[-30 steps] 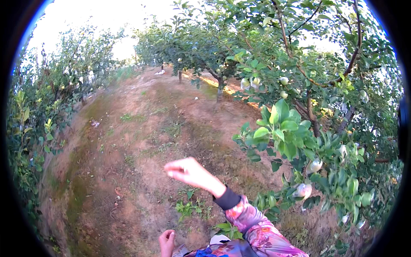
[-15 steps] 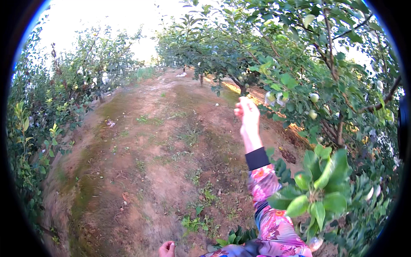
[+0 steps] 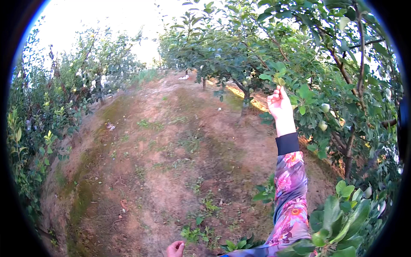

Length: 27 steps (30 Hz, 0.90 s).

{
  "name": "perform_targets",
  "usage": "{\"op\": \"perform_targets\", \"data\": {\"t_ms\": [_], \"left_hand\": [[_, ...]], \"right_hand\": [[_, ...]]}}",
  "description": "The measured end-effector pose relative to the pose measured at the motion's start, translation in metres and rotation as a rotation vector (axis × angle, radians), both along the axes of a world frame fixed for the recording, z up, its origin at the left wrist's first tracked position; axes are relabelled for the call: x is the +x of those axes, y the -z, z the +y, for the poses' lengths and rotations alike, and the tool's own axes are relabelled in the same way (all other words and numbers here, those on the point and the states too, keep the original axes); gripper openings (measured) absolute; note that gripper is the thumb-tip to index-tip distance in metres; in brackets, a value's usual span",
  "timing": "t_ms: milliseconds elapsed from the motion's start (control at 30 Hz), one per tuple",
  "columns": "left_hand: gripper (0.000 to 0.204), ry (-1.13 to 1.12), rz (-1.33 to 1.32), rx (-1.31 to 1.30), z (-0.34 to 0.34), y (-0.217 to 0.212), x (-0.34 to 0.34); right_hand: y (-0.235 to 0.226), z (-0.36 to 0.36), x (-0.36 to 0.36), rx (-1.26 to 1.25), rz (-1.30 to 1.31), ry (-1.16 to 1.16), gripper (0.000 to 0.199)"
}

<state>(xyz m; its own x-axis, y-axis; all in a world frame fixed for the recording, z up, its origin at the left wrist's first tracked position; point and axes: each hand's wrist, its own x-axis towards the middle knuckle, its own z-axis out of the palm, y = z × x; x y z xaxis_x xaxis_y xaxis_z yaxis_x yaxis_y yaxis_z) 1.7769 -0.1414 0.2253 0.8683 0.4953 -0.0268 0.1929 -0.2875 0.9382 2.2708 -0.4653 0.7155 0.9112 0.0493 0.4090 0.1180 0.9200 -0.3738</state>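
Note:
My right hand [image 3: 281, 109] is stretched forward and up to the tree on the right, in a floral sleeve [image 3: 291, 184] with a dark cuff. Its thumb and fingertips are pinched at a yellowish-green leaf [image 3: 279, 80] at the end of a leafy shoot. Pale green apples [image 3: 323, 125] hang from the branches to the right of this wrist. At the lower edge, only part of my left hand [image 3: 175, 249] shows. Its fingers are pressed together, and whatever they may hold cannot be made out.
A leafy branch [image 3: 342, 222] juts in close at the lower right. Fruit trees [image 3: 38, 107] line the left side, some with white bagged fruit [image 3: 103, 80]. Between the rows runs a bare earth path [image 3: 158, 162] with weeds. A tree trunk [image 3: 349, 158] stands at right.
My right hand has moved to the right and up to the shoot, where its fingertips now meet a leaf. The near branch has shifted lower right in view. My left hand stays low and closed.

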Motion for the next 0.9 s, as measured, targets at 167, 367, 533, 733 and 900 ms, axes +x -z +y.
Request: {"op": "perform_targets", "data": {"t_ms": [167, 367, 533, 733, 900], "left_hand": [[0.022, -0.01, 0.039, -0.044, 0.018, -0.003, 0.01], [0.022, 0.075, -0.015, -0.042, 0.065, -0.017, 0.049], [0.022, 0.147, -0.094, -0.211, 0.129, -0.044, 0.105], [0.021, 0.291, -0.075, -0.088, 0.228, -0.016, 0.145], [0.02, 0.32, -0.037, -0.27, 0.251, 0.006, 0.171]], "right_hand": [[0.012, 0.024, -0.013, -0.05, -0.005, 0.099, 0.017], [0.027, 0.076, -0.029, -0.197, -0.045, 0.019, 0.016], [0.047, 0.122, -0.033, -0.459, -0.05, 0.171, 0.024], [0.05, 0.159, -0.006, -0.611, 0.034, 0.308, 0.028], [0.035, 0.157, 0.002, -0.692, 0.039, 0.506, 0.029]]}}
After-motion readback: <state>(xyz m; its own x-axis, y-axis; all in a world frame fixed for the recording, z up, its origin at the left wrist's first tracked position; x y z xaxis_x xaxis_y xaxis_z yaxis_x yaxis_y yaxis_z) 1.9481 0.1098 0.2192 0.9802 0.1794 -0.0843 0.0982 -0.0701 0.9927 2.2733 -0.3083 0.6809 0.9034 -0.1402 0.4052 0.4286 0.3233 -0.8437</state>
